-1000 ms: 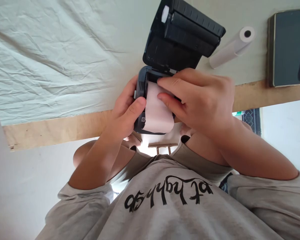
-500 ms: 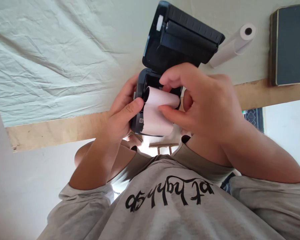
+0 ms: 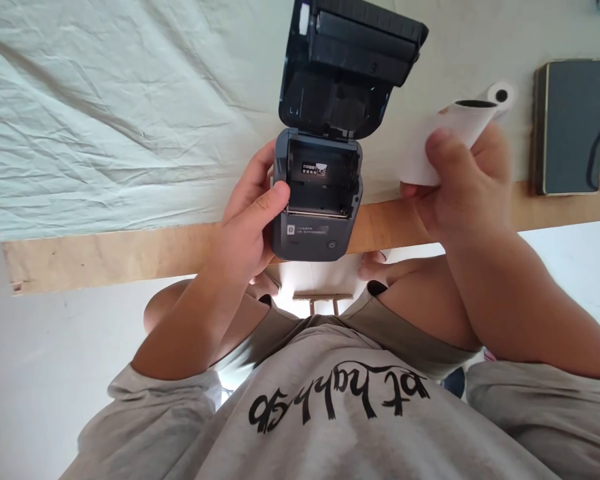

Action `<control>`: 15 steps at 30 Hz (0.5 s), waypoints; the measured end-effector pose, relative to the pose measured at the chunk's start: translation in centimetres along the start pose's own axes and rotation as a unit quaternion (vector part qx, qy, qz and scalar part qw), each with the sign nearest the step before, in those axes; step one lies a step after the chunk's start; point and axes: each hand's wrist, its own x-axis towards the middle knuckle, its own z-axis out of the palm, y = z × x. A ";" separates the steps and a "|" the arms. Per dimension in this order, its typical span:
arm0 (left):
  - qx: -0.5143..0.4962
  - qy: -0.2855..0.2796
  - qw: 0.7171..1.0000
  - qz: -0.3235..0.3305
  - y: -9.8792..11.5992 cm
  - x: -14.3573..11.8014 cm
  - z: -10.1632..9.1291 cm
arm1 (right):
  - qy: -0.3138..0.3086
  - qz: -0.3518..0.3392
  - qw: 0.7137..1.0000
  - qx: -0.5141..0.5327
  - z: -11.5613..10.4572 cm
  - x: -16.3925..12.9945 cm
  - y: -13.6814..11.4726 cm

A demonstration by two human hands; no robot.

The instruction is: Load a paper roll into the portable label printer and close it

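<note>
My left hand grips a small dark label printer by its left side, thumb on the edge of its bay. The printer's black lid stands flipped open, and its paper bay is bare, with a small printed sticker inside. To the right of it, my right hand is closed around a white paper roll, whose loose end hangs toward the left. Just behind that roll lies a second white roll with a dark core, partly hidden.
A dark rectangular box-like object with a glossy top lies at the right on the table. Wrinkled pale cloth covers the tabletop, leaving a wooden front edge exposed. My legs are below that edge.
The paper roll has come out of the printer's bay and moved right in my right hand. My left hand still holds the printer, its lid open as before.
</note>
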 end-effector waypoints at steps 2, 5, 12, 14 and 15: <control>0.005 -0.002 1.000 0.000 0.1 0.0 0.0 | 0.026 -0.007 1.000 -0.013 0.6 -0.4 -0.4; 0.009 -0.006 1.000 0.009 0.2 0.0 0.1 | 0.005 -0.079 0.983 -0.168 0.9 -0.4 -1.5; 0.011 -0.019 0.999 0.031 -0.3 0.1 0.0 | -0.031 -0.112 0.912 -0.393 0.4 0.3 -1.7; 0.017 -0.019 0.999 0.028 -0.4 0.1 -0.2 | -0.033 -0.088 0.904 -0.417 0.5 0.5 -1.3; 0.022 -0.019 0.999 0.026 -0.4 0.1 -0.2 | -0.032 -0.081 0.901 -0.424 0.7 0.6 -1.2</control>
